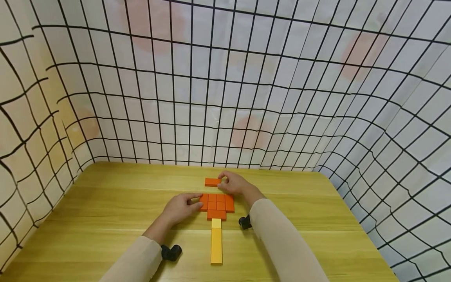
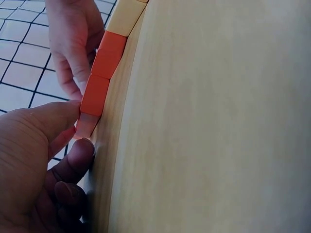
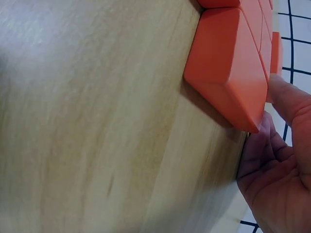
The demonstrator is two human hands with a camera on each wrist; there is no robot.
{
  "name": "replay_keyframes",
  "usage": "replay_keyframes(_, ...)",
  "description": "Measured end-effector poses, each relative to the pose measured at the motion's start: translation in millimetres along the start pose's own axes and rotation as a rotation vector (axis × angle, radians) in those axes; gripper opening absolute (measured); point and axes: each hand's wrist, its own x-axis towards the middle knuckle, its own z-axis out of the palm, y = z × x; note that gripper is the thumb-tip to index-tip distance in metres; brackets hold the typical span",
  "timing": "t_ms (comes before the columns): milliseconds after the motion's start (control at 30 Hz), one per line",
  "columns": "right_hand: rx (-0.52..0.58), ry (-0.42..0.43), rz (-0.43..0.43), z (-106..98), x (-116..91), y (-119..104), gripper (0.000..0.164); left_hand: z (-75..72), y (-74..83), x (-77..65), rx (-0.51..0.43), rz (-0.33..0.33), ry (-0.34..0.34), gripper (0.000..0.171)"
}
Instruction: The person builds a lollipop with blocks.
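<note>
Several flat orange blocks (image 1: 216,214) lie fitted together on the table, above a line of yellow blocks (image 1: 216,246). My left hand (image 1: 180,208) holds the slanted orange end block (image 1: 203,202) at the group's left side, with thumb and index finger at its edge. In the left wrist view the fingertips meet that block's end. Farther back, my right hand (image 1: 235,183) pinches the right end of a separate orange rectangular block (image 1: 212,182), apart from the group. In the right wrist view the group's right end block (image 3: 218,63) stands in front of that hand.
The wooden table (image 1: 123,211) is backed by a black wire grid (image 1: 211,105) with pale cloth behind, and grids rise at both sides. A dark wrist device (image 1: 171,253) sits by the left sleeve, and another dark device (image 1: 244,222) by the right.
</note>
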Motion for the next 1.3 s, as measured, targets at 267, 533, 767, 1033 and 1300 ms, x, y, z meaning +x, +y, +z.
replay_keyframes(267, -0.022, 0.009, 0.016, 2.1, 2.7, 1.5, 0.028, -0.9, -0.5, -0.2, -0.014, 0.003, -0.015, 0.040)
replay_keyframes(533, 0.014, 0.012, 0.009, 1.2, -1.7, 5.4, 0.023, -0.1, 0.0, -1.3, -0.020, -0.013, -0.018, 0.040)
replay_keyframes(767, 0.059, 0.016, 0.001, -1.5, -5.5, 10.7, 0.024, -0.7, 0.2, -1.3, -0.012, -0.012, -0.019, 0.040)
replay_keyframes(1033, 0.116, -0.029, 0.005, -6.3, -11.3, 16.8, 0.025, -2.1, 1.1, -2.2, -0.015, -0.019, -0.010, 0.041)
replay_keyframes(1300, 0.171, -0.060, -0.014, -7.3, -17.3, 20.3, 0.025, -0.3, 1.2, -1.4, -0.025, -0.021, -0.016, 0.041)
